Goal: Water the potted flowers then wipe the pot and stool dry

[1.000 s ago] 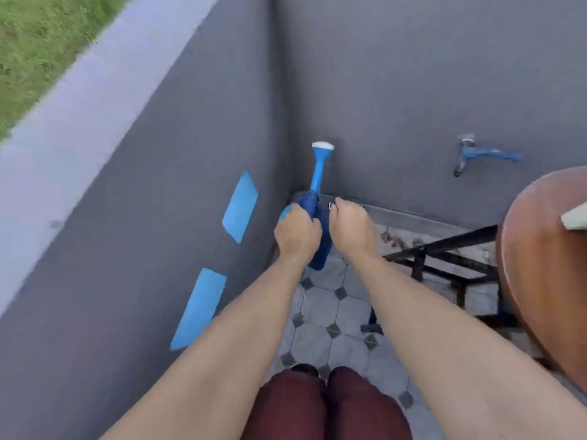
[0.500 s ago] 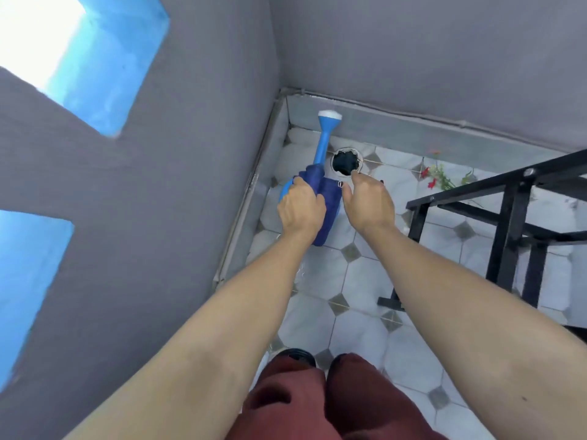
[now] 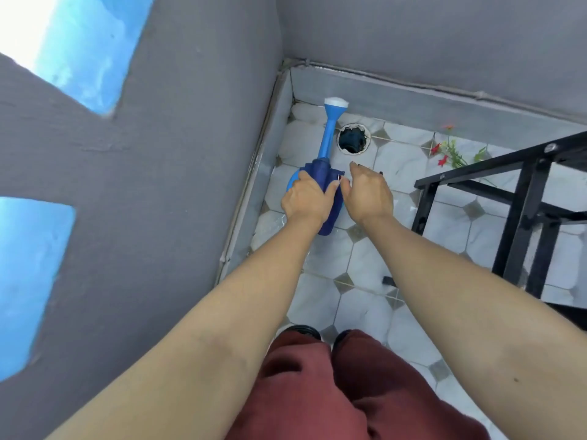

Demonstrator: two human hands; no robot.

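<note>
The left hand (image 3: 306,201) grips a blue watering can (image 3: 327,173) wrapped in a dark cloth (image 3: 330,214), spout toward twelve o'clock beside a floor drain (image 3: 353,138). The right hand (image 3: 368,192) hovers loosely spread at three o'clock of it.

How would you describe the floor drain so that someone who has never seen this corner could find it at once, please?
Start where the two grey walls meet and look down at the pale tiled floor below that corner. The floor drain is the dark round hole immediately right of the blue watering can spout. It is the only round opening in the tiles, left of the red flowers.
</note>
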